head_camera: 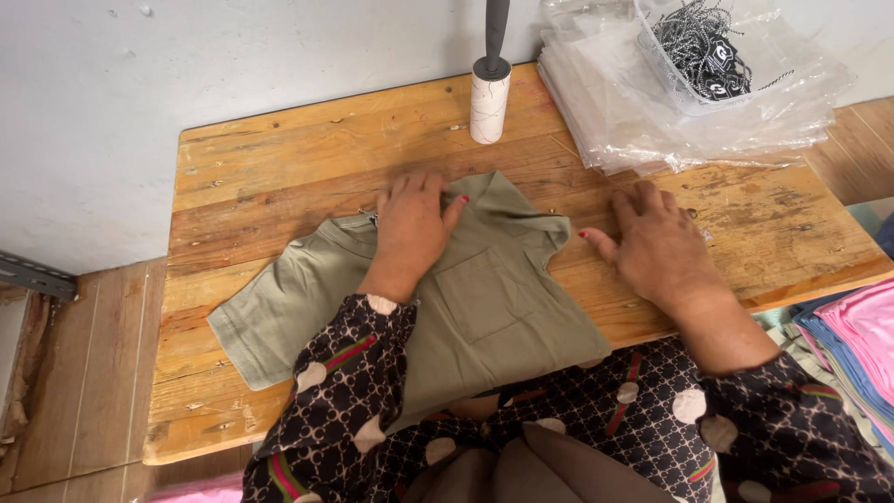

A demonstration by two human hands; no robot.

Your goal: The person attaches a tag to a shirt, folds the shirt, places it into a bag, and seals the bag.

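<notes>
An olive-green short-sleeved shirt (484, 307) with a chest pocket lies flat on the wooden table (279, 149), its collar toward the wall. My left hand (413, 224) presses palm-down on the shirt near the collar, fingers spread. Resting flat on the bare wood just right of the shirt's right sleeve is my right hand (659, 244), which holds nothing. The shirt's left sleeve spreads out toward the table's left side; its right sleeve looks folded in.
A lint roller (490, 93) stands upright at the table's back edge. A stack of clear plastic bags (670, 121) lies at the back right, with a clear tray of black-and-white cord tags (700, 45) on it. Folded pink and blue cloth (861, 345) sits low right.
</notes>
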